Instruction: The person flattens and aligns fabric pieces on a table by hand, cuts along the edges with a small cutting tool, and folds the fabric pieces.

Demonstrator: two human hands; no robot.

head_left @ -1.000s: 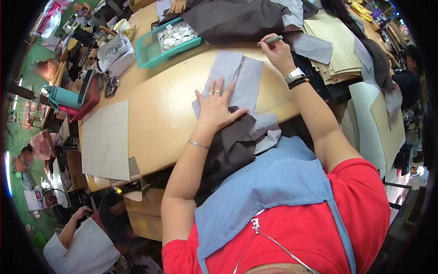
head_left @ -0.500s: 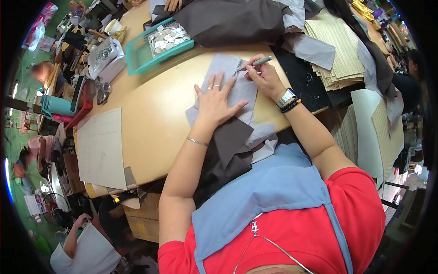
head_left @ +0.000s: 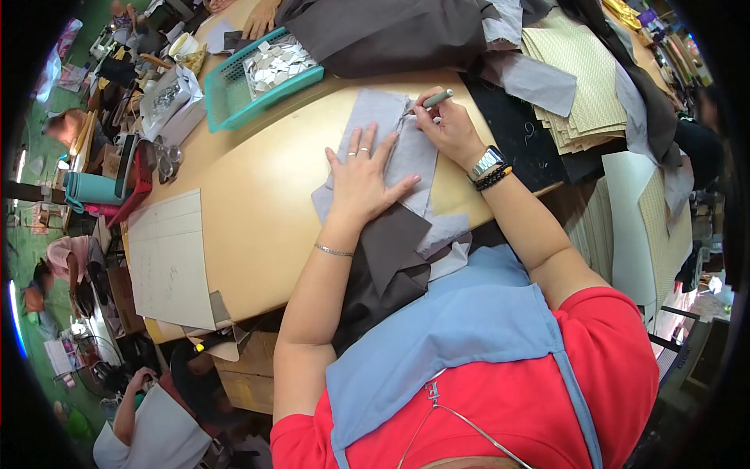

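My left hand (head_left: 363, 176) lies flat with its fingers spread on light grey fabric (head_left: 416, 160) on the table. My right hand (head_left: 449, 129) is closed round a grey-green pen (head_left: 438, 98), whose lower end points at the upper part of the fabric, near my left fingertips. Whether the tip touches the cloth is too small to tell. Dark brown fabric (head_left: 394, 242) lies below my left hand and hangs over the table's near edge by my blue apron (head_left: 437, 320).
A teal basket (head_left: 226, 117) holds small pale pieces at the table's far side, beside a large dark cloth (head_left: 383, 39). Another person's hand (head_left: 260, 17) rests behind it. Patterned sheets (head_left: 574, 86) are stacked right; a paper sheet (head_left: 168, 262) lies left.
My right hand has come down and left with the pen, from above the table's right part to the grey fabric. My left hand stays on the cloth. The view has shifted slightly.
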